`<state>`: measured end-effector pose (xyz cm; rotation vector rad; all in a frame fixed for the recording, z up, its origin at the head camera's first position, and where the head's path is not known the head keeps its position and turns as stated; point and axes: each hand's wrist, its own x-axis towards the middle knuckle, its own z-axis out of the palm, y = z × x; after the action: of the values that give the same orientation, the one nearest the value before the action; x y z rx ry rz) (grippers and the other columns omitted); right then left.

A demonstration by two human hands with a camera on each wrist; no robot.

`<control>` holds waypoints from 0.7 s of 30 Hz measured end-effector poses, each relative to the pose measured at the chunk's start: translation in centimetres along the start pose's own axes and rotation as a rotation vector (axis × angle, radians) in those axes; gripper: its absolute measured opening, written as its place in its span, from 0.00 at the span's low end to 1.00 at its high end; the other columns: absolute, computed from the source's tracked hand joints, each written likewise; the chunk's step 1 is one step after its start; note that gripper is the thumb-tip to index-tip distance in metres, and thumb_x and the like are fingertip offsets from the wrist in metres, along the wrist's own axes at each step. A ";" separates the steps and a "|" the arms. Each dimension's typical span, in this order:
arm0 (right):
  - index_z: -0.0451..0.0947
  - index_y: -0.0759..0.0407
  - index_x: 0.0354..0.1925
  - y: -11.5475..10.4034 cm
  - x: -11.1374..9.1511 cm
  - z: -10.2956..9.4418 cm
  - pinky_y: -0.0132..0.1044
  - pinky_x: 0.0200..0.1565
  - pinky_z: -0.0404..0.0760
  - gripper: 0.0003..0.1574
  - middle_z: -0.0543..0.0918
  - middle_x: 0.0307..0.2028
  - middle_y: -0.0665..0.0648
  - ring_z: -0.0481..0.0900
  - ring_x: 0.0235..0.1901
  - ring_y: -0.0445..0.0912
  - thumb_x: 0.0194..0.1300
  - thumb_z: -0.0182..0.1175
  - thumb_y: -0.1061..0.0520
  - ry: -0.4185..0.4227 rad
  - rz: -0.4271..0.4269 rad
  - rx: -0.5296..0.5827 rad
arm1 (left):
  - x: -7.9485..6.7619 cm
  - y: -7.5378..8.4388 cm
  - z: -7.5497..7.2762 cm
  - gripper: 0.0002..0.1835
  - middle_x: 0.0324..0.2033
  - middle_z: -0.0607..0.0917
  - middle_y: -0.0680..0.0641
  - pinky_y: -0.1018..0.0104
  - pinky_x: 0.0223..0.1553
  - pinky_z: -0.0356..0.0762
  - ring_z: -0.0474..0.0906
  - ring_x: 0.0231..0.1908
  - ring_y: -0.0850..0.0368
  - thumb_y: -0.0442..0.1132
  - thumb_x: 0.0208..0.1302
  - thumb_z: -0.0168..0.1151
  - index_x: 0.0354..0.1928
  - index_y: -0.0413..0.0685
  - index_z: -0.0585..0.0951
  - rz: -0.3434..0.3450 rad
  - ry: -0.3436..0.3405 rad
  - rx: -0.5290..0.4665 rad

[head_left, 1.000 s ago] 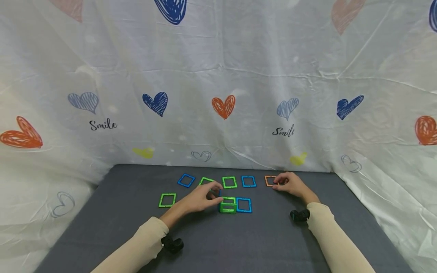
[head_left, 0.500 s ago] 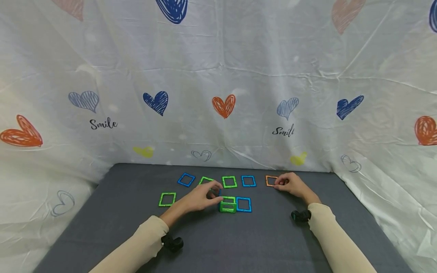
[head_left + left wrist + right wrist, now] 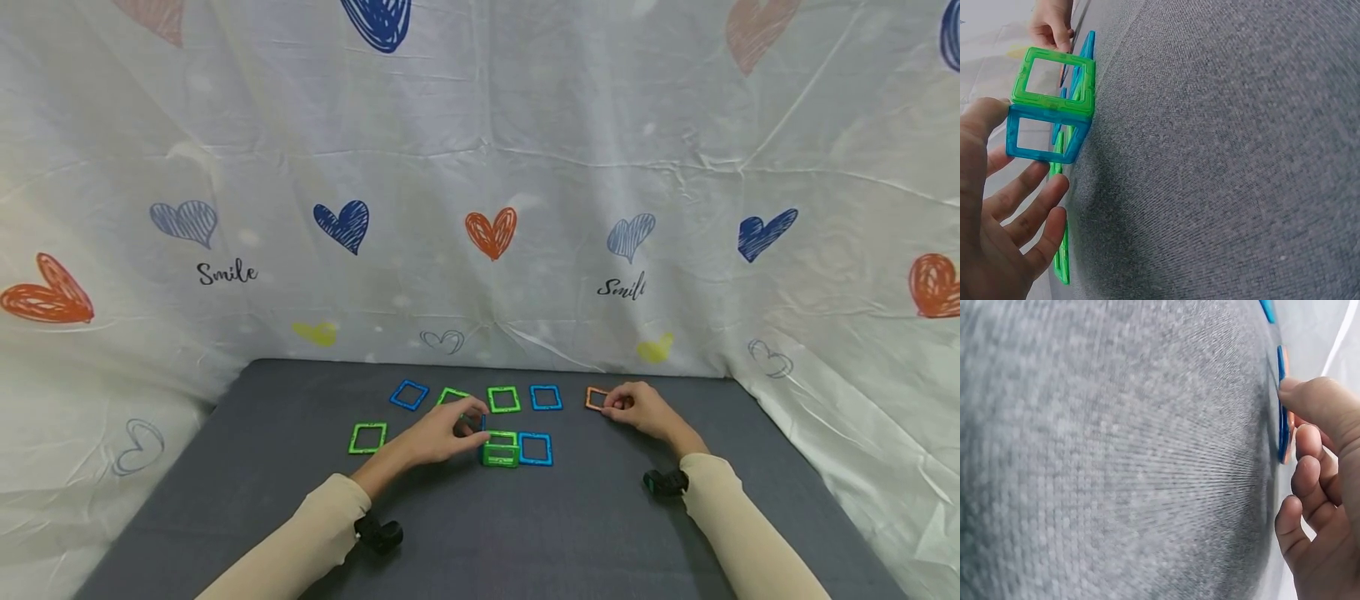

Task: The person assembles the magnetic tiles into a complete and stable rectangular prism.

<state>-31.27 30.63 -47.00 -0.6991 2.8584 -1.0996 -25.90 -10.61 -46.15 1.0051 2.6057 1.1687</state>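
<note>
In the head view my left hand (image 3: 435, 435) holds a small box-like build of square magnetic tiles near the middle of the table. The left wrist view shows its thumb and index finger at a blue tile (image 3: 1041, 154), which joins a green tile (image 3: 1054, 102) at the edge. My right hand (image 3: 647, 410) pinches an orange tile (image 3: 588, 398) at the far right of the back row. From the right wrist, a blue tile (image 3: 1282, 419) shows flat against the orange one. A flat blue tile (image 3: 550, 450) adjoins the build's right side.
Along the back lie a tilted blue tile (image 3: 402, 406), a green tile (image 3: 453, 391) partly behind my left hand, another green tile (image 3: 505, 411) and a blue tile (image 3: 546, 408). One more green tile (image 3: 367, 452) is at left. A printed curtain (image 3: 555, 333) closes off the far edge.
My right hand has shifted slightly to the right, and the orange tile has moved along with it. My left hand and the build look unmoved.
</note>
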 end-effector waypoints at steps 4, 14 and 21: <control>0.85 0.57 0.33 -0.3 -0.2 -0.1 0.34 0.30 0.71 0.04 0.77 0.28 0.50 0.72 0.27 0.44 0.66 0.70 0.60 0.013 0.011 0.002 | 0.0 -0.1 0.0 0.23 0.54 0.81 0.45 0.60 0.47 0.80 0.83 0.45 0.56 0.47 0.75 0.62 0.64 0.42 0.75 0.007 -0.004 0.001; 0.85 0.59 0.35 -1.7 -1.3 -0.1 0.34 0.28 0.72 0.03 0.77 0.29 0.49 0.72 0.26 0.43 0.67 0.69 0.61 0.075 -0.055 -0.004 | 0.0 -0.1 0.0 0.23 0.53 0.81 0.45 0.59 0.47 0.80 0.83 0.44 0.56 0.47 0.75 0.62 0.63 0.42 0.75 0.008 -0.004 -0.013; 0.84 0.58 0.36 -2.7 -2.3 0.0 0.35 0.30 0.74 0.02 0.77 0.30 0.49 0.73 0.27 0.43 0.67 0.69 0.62 0.094 -0.075 0.011 | 0.0 -0.1 -0.1 0.23 0.54 0.81 0.43 0.60 0.47 0.80 0.83 0.45 0.56 0.47 0.75 0.62 0.64 0.43 0.75 0.007 -0.011 -0.014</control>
<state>-28.08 29.79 -45.64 -0.7803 2.9231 -1.1884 -25.98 -10.73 -46.09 1.0165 2.5835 1.1783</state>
